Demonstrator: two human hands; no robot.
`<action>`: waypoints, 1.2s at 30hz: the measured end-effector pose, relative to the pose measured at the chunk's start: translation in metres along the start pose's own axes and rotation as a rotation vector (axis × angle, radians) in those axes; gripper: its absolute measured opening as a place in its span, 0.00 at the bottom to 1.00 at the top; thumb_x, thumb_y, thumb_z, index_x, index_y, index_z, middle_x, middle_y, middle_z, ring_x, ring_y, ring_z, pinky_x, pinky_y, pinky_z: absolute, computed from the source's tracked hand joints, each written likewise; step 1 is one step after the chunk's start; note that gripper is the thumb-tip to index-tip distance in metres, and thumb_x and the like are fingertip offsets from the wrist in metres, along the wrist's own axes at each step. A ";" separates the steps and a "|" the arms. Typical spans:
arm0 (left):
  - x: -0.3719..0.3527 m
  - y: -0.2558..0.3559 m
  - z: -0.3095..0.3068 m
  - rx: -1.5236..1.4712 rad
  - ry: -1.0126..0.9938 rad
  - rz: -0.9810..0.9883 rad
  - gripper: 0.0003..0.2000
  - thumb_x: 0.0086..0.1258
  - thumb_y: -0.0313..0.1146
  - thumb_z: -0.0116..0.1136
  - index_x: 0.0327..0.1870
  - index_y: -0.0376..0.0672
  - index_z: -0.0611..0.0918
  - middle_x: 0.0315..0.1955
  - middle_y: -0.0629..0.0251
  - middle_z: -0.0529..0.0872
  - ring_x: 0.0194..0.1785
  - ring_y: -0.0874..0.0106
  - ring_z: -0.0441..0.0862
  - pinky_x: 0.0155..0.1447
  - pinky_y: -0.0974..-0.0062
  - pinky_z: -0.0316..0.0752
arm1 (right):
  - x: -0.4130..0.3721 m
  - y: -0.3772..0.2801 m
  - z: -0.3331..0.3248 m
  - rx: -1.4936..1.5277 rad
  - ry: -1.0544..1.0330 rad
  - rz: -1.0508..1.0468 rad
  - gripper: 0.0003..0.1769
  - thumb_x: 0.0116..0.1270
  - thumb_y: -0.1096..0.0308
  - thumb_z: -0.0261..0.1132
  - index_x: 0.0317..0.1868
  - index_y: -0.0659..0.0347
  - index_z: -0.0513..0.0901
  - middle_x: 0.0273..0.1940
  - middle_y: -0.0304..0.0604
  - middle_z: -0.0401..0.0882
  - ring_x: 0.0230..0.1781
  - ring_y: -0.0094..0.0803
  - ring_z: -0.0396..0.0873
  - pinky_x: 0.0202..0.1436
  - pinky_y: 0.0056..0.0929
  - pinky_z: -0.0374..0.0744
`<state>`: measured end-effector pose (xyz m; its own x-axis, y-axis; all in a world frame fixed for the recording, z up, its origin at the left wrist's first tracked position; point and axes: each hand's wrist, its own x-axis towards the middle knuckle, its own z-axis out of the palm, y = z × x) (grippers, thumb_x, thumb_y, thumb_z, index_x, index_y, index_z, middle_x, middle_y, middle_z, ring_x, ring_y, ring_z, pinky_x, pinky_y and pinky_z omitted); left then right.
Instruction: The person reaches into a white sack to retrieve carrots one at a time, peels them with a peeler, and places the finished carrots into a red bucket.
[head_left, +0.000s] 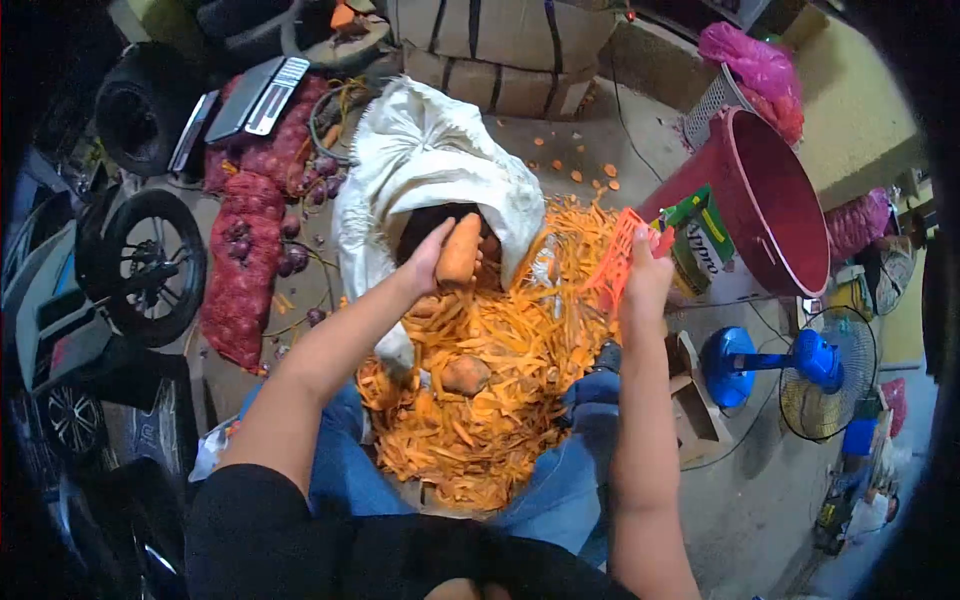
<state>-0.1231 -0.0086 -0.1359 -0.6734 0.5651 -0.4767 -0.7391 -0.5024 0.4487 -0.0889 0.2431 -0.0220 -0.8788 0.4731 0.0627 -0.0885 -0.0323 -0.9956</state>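
Note:
My left hand (432, 262) is wrapped round a thick orange carrot (460, 252), held up in front of the open mouth of a white woven sack (440, 165). In my right hand (648, 280), off to the right, is a red-handled peeler (664, 242); its blade is hard to make out. An orange perforated plastic basket (612, 262) shows right behind that hand. Between my legs lies a wide heap of orange peelings (500, 370), with a rough-skinned carrot (466, 375) on top. The sack's inside is dark.
A large maroon bucket (735, 210) stands tilted on the right, near a blue fan (815, 365). Red net bags of onions (240, 260) lie on the left beside a motorbike wheel (152, 265). A scale (262, 98) rests on them. Orange slices (576, 176) dot the floor behind.

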 end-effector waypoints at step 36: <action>-0.113 -0.056 0.104 -0.105 0.295 0.088 0.20 0.66 0.45 0.25 0.46 0.40 0.68 0.35 0.61 0.76 0.37 0.70 0.75 0.43 0.71 0.71 | -0.102 0.003 0.083 -0.188 -0.276 -0.094 0.12 0.59 0.65 0.51 0.25 0.66 0.70 0.18 0.38 0.68 0.19 0.21 0.63 0.24 0.23 0.65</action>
<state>-0.0037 0.0236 -0.0285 -0.6985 0.3100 -0.6449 -0.6648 -0.6145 0.4247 -0.0381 0.1217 -0.0257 -0.9669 0.2092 0.1462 -0.1100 0.1752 -0.9784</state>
